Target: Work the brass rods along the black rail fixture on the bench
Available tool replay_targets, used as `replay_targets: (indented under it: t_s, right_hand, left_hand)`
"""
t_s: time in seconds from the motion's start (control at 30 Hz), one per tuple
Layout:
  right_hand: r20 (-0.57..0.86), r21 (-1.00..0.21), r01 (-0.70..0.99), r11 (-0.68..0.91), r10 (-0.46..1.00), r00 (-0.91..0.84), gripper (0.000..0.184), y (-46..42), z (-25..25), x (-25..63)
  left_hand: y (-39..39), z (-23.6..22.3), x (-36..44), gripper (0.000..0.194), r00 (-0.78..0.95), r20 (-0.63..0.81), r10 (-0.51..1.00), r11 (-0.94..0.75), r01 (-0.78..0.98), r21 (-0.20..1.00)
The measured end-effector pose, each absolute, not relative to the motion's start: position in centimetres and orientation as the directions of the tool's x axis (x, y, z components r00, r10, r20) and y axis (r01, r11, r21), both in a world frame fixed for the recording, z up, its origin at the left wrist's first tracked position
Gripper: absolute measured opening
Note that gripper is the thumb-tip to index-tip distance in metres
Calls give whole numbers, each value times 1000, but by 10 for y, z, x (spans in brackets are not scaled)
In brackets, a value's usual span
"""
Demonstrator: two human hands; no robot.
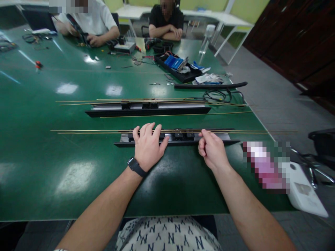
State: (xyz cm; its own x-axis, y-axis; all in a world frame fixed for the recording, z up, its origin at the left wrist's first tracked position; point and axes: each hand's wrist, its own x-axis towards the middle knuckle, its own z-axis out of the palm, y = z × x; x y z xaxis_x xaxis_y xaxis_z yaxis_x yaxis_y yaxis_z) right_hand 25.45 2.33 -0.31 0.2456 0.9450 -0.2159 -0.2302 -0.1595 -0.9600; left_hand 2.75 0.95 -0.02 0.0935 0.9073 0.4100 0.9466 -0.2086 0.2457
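Note:
In front of me lies a long black and silver rail [180, 143] with small black blocks set in its channel. Two thin brass-coloured rods [83, 132] run lengthwise over it and stick out past both ends. My left hand [148, 146], with a dark watch on the wrist, rests over the rail's left half, its fingers spread across the rods. Towards the right end, my right hand [211, 146] has its fingers curled, thumb and forefinger pinched at the rods. Whether it grips one rod or both is too small to tell.
Behind is a second similar rail [146, 111] with more thin rods around it. Beyond it lie a curved black strip [209, 85], coiled black cable [217, 94] and a black tray [180, 71] with blue packets. A clear bottle [207, 39] stands far right. Two people sit opposite.

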Motion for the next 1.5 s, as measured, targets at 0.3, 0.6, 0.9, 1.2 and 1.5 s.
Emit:
replay_targets:
  t_s: [0.3,0.6,0.9,1.2,1.5]
  right_hand:
    - [-229,-953,-259,-158,934,275,32,24,-4,254]
    - [-211,-964,-213,-160,947,243,34,24,-6,257]
    - [-214,-959,-238,-155,945,248,33,24,-4,256]
    - [-214,-954,-262,-143,939,268,29,24,-6,256]
    - [-212,-965,-204,-163,945,248,35,25,-5,257]
  left_hand:
    - [9,0,27,44,94,412,906,-211,945,249]
    - [9,-2,28,43,84,413,907,-209,940,269]
    - [10,-1,27,43,89,418,904,-213,942,261]
    - [10,0,27,44,94,414,906,-216,942,258]
    - [10,-1,27,43,93,420,903,-215,943,254]
